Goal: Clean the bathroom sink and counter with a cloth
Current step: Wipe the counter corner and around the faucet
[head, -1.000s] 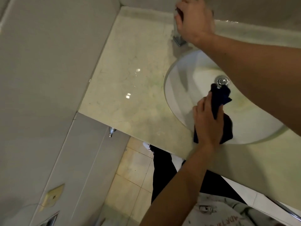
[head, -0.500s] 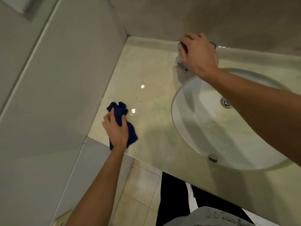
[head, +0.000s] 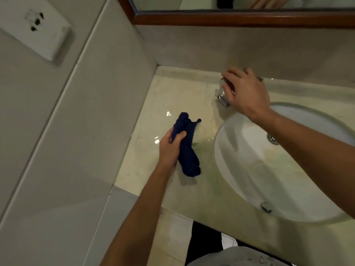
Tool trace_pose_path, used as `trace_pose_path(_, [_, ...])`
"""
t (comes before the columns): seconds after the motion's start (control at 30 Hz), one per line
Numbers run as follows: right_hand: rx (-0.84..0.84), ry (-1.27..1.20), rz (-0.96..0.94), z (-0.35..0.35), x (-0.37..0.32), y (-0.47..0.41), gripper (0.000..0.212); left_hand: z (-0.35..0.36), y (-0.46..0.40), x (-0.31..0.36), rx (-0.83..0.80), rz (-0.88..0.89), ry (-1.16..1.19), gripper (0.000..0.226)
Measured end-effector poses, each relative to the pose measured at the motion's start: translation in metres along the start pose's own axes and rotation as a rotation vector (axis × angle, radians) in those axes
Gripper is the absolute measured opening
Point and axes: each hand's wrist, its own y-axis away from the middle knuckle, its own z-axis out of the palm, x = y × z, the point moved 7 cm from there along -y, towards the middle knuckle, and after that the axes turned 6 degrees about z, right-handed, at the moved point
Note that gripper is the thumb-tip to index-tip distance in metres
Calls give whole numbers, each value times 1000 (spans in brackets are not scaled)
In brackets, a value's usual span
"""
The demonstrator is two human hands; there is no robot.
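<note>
We see our left hand gripping a bunched dark blue cloth on the wet counter, left of the sink. The cloth's long axis runs near to far. Our right hand curls over the tap, farther back; the left is placed to wipe.

Wet marble counter, sunken sink

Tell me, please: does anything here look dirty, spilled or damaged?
Yes. The sink basin shows yellowish staining near the drain, and the counter has wet, shiny patches beside the dark blue cloth. Nothing looks broken.
</note>
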Motion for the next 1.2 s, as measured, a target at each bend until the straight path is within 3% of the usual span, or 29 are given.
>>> trace_pose_path(0.23, [-23,3,12,5,4,-2,40,-11,-117,108,-83,523,-548,37])
trace_pose_path(0.43, [-16,0,32,8,6,-3,40,63,-220,104,-554,961,-1215,54])
trace_pose_path(0.6, [-8,-15,30,8,10,-3,40,131,-239,72,-821,1144,-1405,59])
trace_pose_path(0.87, [22,0,12,5,7,-3,38,149,-224,59,-776,1261,-1342,59])
trace_pose_path(1.2, [79,0,-16,2,5,1,34,100,-159,25,-510,1103,-1340,57])
